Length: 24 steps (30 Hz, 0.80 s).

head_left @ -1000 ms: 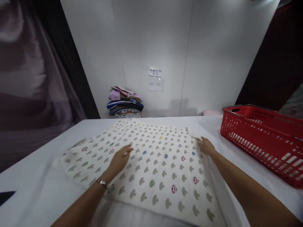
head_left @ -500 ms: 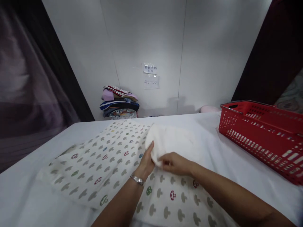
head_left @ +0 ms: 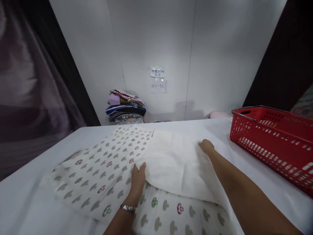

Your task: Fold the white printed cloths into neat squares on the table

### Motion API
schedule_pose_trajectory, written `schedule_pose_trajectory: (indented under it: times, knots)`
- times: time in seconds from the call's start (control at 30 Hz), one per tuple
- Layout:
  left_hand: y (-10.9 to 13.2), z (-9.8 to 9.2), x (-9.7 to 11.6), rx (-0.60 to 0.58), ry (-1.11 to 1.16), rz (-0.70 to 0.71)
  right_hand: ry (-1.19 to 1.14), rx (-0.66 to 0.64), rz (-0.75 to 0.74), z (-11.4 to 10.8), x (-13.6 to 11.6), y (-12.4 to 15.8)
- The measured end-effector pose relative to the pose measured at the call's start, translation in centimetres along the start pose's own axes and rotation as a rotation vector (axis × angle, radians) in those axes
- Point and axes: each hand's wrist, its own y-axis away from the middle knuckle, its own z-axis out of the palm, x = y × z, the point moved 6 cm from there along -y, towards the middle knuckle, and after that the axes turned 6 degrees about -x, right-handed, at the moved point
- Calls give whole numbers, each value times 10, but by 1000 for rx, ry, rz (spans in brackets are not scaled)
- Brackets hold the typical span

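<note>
Pinching the turned-back flap (head_left: 173,166) of mushroom-print cloth (head_left: 114,169) in the left hand (head_left: 138,179), nearly closed. Curling the right hand (head_left: 207,146) at the flap's right edge; cannot tell whether gripping.

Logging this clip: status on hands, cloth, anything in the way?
Left hand at near-left corner of the plain flap; right hand at its right edge. Mushroom-print cloth partly folded over. Red basket off right, apart from both hands.

Head view looks forward-down over the table (head_left: 22,202), seemingly close.
</note>
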Motion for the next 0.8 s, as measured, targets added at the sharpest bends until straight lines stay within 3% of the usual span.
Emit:
schedule_pose_trajectory:
  times: [0.1,0.2,0.27,0.4,0.5,0.6,0.8]
  knots:
    - [0,-9,5,137,-14,18,-70,6,-20,-2,-9,-3]
    - [3,-10,21,144,-36,96,-158,16,-130,-11,-29,5]
    - [6,-5,33,110,-12,151,-252,-5,-259,-15,-53,26]
    - [14,17,53,0,104,221,-555,-203,-756,-9,-117,122]
    - [25,31,62,-17,83,261,-468,-343,-1052,14,-149,203]
    - [34,37,55,-18,83,249,-399,-328,-1102,36,-157,241]
    - [36,30,28,-40,221,123,-373,-166,-1050,49,-146,241]
